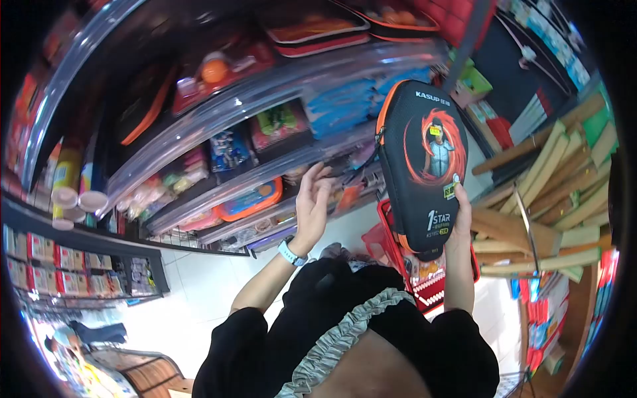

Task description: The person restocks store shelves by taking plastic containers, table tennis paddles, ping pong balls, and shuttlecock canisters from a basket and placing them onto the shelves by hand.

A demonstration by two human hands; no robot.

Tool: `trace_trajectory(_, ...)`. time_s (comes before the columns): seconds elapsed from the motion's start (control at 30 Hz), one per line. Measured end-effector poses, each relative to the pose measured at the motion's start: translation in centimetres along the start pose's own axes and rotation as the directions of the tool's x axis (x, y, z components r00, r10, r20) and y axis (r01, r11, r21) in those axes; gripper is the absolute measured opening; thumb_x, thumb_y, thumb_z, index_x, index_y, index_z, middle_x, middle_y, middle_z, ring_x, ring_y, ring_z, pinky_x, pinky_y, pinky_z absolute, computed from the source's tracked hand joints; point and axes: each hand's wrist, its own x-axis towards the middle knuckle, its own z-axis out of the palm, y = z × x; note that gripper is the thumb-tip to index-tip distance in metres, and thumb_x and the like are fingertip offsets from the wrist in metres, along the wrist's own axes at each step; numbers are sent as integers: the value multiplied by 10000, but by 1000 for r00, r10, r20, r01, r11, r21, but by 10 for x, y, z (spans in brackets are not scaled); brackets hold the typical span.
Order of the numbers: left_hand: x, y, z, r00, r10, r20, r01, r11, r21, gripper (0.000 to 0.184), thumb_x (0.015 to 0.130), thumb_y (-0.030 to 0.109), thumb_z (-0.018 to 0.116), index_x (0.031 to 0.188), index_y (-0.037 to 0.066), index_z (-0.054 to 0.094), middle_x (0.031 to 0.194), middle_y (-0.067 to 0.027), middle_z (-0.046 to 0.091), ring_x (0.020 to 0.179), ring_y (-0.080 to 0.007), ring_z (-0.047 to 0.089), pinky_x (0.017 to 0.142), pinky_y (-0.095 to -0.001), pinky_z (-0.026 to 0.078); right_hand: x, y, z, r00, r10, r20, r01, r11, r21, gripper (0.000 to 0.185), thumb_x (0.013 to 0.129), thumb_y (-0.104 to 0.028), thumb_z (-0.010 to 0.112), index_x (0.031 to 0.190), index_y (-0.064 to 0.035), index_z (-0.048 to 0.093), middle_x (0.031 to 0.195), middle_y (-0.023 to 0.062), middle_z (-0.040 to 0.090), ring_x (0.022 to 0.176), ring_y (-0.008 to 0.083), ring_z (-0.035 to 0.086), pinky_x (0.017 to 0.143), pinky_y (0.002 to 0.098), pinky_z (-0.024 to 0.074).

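Observation:
A black table tennis paddle case (pixel 419 149) with orange trim and a red swirl print stands upright in front of the shelves. My right hand (pixel 460 222) grips its lower right edge, thumb on the front face; the other fingers are hidden behind it. Nothing is in my left hand (pixel 313 202), which is raised with its fingers stretched out near the lower shelf, left of the case. On that wrist is a pale watch (pixel 292 252). Below the case, a red shopping basket (pixel 430 300) with packaged goods inside is partly covered by it.
Clear-edged shelves (pixel 199 136) hold packaged goods, including a set with an orange ball (pixel 215 70) and more zipped cases (pixel 318 30). Wooden slats (pixel 541 192) stick out at the right. Boxed goods (pixel 70 272) fill a rack at left, above a white tiled floor (pixel 206 285).

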Motion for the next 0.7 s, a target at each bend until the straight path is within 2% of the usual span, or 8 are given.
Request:
trace_trajectory(0.13,-16,51,-5,907,420,-16,-411,895,175,456,921,100,475,1352,-23,392,1312,-164,470,1158,-237,521,973,-336,418,7,-20,20,982,43,186,-27,996,-84,508,869,-322,593,1261,-13,501,1129,161,625,987,268,638,847,396,543)
trace_trajectory(0.23,-26,88,-6,833,546,89,-547,787,285,548,928,166,506,1400,-40,318,1390,-201,409,1230,-293,480,1032,-378,372,-3,-30,93,974,20,224,-7,998,-62,511,879,-340,569,1265,-11,503,1138,169,618,998,266,635,852,391,543)
trace_trajectory(0.33,-32,107,-8,777,627,62,-624,752,215,579,937,166,497,1423,-47,265,1436,-231,351,1289,-336,428,1061,-401,340,1,-38,149,941,114,319,-98,993,-64,456,897,-314,547,1240,-15,517,1119,150,625,977,252,642,863,384,537)
trace_trajectory(0.47,-21,130,-34,622,778,86,-689,492,532,564,933,111,488,1419,-62,259,1409,-255,367,1286,-383,410,1067,-407,320,20,-34,222,867,186,461,-144,982,-126,430,916,-313,526,1227,-15,537,1121,149,633,972,246,649,875,385,538)
trace_trajectory(0.53,-18,144,-40,766,640,-67,-587,738,333,567,933,94,464,1432,-60,244,1356,-256,405,1215,-357,455,1034,-376,341,23,-28,266,834,223,505,-167,974,-155,354,917,-271,548,1169,-24,563,1055,125,650,921,215,658,817,354,551)
trace_trajectory(0.6,-4,158,-60,657,742,-135,-619,632,465,575,930,75,433,1449,-52,219,1253,-241,458,1083,-300,511,989,-371,370,26,-17,309,745,282,604,-227,959,-167,285,915,-228,578,1118,-29,584,1007,100,662,884,188,662,777,322,560)
trace_trajectory(0.67,2,174,-78,675,698,-239,-570,699,432,548,951,71,396,1454,-41,209,1304,-191,443,1052,-215,513,960,-319,385,42,1,345,720,264,642,-184,964,-190,275,909,-226,590,1100,-29,598,1003,88,665,888,177,659,795,309,549)
trace_trajectory(0.7,17,172,-99,561,804,-197,-579,551,600,530,966,70,373,1458,-34,205,1373,-168,430,1064,-159,524,947,-266,398,48,13,364,688,264,676,-190,964,-184,275,905,-226,597,1095,-28,602,1000,83,665,887,170,656,802,305,543)
